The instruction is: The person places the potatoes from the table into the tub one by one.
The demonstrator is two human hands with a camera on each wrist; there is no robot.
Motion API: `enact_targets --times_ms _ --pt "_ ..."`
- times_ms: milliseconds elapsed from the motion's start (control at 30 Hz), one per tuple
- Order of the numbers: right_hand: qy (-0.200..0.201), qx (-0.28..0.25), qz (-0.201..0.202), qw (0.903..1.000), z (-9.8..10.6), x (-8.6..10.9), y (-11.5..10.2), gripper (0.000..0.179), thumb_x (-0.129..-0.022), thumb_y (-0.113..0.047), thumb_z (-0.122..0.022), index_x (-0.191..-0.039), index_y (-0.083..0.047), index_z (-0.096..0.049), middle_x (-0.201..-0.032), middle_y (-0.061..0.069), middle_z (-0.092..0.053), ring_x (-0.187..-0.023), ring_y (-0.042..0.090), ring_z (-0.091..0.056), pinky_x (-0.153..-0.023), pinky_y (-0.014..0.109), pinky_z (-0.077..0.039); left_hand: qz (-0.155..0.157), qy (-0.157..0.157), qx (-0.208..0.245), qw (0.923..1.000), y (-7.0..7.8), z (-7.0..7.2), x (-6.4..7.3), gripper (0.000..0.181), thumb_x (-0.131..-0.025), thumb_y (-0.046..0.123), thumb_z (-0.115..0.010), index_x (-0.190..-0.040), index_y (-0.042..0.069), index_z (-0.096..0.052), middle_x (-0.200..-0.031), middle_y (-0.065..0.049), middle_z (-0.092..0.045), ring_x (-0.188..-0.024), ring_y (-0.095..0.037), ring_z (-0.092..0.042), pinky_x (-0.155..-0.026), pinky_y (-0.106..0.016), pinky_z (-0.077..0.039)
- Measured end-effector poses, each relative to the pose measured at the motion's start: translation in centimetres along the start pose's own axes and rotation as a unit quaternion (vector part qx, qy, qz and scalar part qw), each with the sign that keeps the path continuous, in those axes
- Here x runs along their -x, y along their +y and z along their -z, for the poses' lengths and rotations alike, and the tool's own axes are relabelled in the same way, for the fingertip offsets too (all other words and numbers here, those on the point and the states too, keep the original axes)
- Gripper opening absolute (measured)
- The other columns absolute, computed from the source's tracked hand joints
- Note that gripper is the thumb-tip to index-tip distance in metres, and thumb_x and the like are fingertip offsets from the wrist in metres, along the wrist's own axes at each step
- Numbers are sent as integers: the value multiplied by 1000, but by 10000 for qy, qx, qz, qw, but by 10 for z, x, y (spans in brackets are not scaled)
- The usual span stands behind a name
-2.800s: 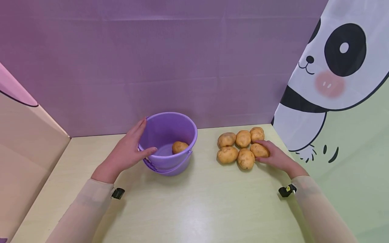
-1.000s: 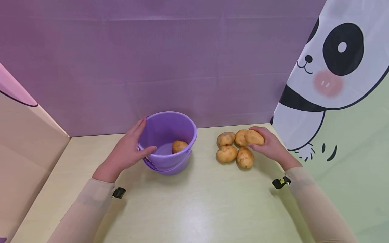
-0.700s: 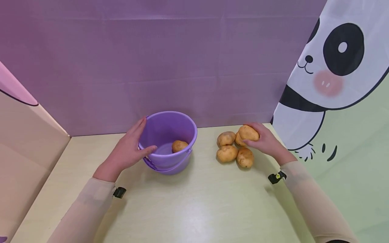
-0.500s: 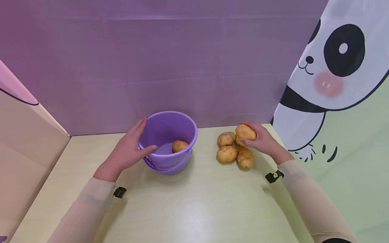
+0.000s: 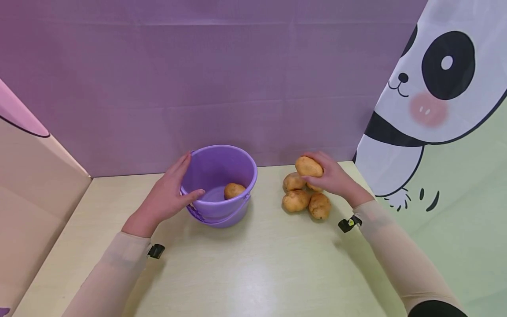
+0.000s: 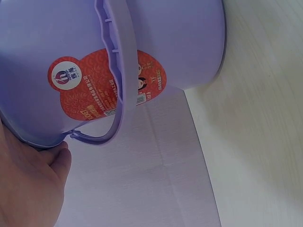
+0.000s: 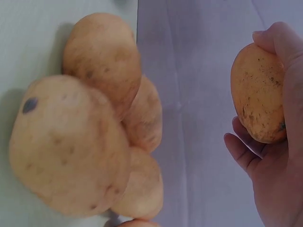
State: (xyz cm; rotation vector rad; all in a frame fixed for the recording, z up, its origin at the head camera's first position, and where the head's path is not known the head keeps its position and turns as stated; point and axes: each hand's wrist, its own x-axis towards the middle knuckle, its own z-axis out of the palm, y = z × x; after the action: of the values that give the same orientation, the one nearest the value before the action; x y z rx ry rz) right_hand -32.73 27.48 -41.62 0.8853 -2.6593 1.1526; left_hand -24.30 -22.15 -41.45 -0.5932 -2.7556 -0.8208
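Note:
My right hand (image 5: pixel 330 176) grips a potato (image 5: pixel 308 167) and holds it above the back of a small potato cluster. In the right wrist view, the thumb lies across the top of this potato (image 7: pixel 258 94) and fingers curl beneath it. Below lie several more potatoes (image 5: pixel 296 200) on the table, one partly hidden by my right hand. A purple bucket (image 5: pixel 223 213) stands upright to the left, with one potato (image 5: pixel 233 190) inside. My left hand (image 5: pixel 168 193) holds the bucket's rim at its left side, thumb over the edge and fingers along the outside.
The pale wooden table (image 5: pixel 253 268) ends at a purple backdrop (image 5: pixel 237 83). A panda-printed panel (image 5: pixel 428 88) rises on the right and a beige panel (image 5: pixel 35 189) on the left. The bucket's handle (image 6: pixel 125 61) hangs down its front.
My right hand has taken a potato from the cluster's right side, lifted it and moved it left and back over the others. The left hand and bucket stay put.

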Motion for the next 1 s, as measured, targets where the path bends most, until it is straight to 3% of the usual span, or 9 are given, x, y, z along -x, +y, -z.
enact_targets --times_ms 333,633,1000 --pt "-147 133 19 9998 -3 -19 -21 63 -95 -25 -89 -152 -18 -63 -132 6 -64 -112 26 -62 -96 49 -55 25 -20 -22 10000 2 0 0 110 -101 50 -78 -176 2 -15 -183 -19 -18 -165 -47 -23 -126 -73 -30" --pt "-248 70 320 9992 -6 -37 -42 61 -94 -29 -89 -150 -22 -65 -131 2 -64 -111 22 -60 -92 45 -56 73 -65 25 9999 3 1 0 108 -101 46 -78 -177 3 -15 -184 -17 -16 -166 -46 -22 -127 -72 -29" --pt "-423 42 1114 9929 -19 -64 -71 63 -93 -27 -89 -150 -13 -65 -137 4 -67 -117 23 -61 -98 45 -54 70 -34 -5 10000 0 0 0 110 -101 50 -79 -177 3 -14 -184 -17 -17 -165 -48 -23 -126 -73 -30"
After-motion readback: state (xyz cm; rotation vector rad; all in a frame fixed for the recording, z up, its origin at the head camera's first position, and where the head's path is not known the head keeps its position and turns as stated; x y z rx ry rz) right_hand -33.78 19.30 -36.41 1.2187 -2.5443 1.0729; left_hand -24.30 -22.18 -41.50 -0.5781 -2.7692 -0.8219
